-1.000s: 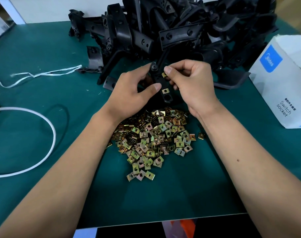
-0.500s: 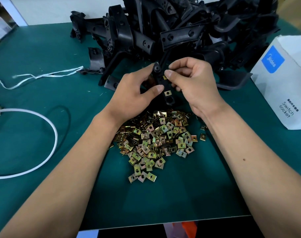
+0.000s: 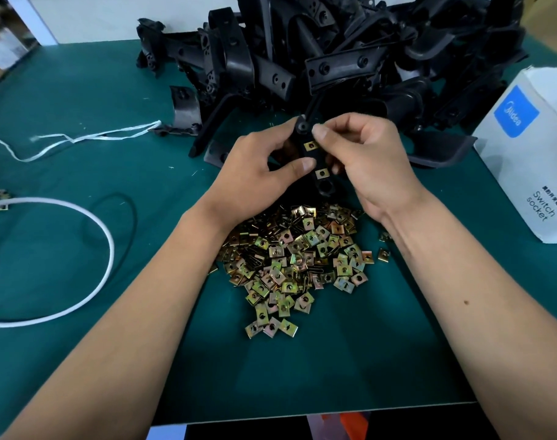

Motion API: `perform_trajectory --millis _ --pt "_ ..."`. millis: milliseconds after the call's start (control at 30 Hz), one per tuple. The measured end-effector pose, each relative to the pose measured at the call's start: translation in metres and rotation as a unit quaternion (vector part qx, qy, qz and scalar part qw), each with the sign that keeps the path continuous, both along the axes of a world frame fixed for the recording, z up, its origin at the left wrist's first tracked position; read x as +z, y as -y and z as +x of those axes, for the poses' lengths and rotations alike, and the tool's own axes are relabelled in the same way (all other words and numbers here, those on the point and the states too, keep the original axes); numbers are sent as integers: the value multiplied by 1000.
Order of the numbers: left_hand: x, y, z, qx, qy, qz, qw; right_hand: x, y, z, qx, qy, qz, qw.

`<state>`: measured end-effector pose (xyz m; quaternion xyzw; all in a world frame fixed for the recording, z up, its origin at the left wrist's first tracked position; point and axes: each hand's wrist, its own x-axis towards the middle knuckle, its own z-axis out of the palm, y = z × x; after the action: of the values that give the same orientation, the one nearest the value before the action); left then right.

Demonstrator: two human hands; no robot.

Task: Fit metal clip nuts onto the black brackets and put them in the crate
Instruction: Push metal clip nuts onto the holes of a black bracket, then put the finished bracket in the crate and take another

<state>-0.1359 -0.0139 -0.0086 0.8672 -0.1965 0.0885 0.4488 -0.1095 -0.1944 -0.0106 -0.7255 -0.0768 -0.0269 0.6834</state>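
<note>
I see both hands meeting over the middle of the bench (image 3: 80,90). My left hand (image 3: 255,173) grips a black bracket (image 3: 315,160), thumb pressed on its face; the right hand (image 3: 366,160) pinches its upper end, fingers curled. Two clip nuts (image 3: 311,145) sit on it, though I can't tell how firmly. The loose pile of nuts (image 3: 299,255) lies just below, the bracket heap (image 3: 334,58) against the far edge. Open mat stretches toward the near edge; a white box (image 3: 531,160) crowds the right edge.
</note>
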Motion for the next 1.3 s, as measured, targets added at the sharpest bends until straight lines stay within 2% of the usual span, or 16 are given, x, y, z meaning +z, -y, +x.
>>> perform_trajectory --millis 167,433,567,767,967,1067,1133,1200,1300 --pt "0 2 1 28 -20 6 999 1 -1 -2 -35 21 -39 998" --pt "2 5 0 48 -23 11 998 3 -6 -6 -66 -14 -55 996" --pt "1 4 1 51 -23 15 998 2 -8 -7 -70 27 -95 993" --pt "2 3 0 67 -23 45 996 3 -13 -9 -53 18 -82 995" --pt "16 14 1 141 -50 76 986 10 -14 -22 -56 -6 -131 990" --pt "40 41 1 189 -11 72 979 24 10 -40 -104 48 -148 982" --pt "61 69 -2 203 20 63 977 37 34 -53 -156 107 -185 964" --pt "80 111 -9 174 42 64 982 51 68 -67 -225 154 -214 938" --pt "100 185 -21 113 81 74 987 65 132 -88 -319 174 -233 902"
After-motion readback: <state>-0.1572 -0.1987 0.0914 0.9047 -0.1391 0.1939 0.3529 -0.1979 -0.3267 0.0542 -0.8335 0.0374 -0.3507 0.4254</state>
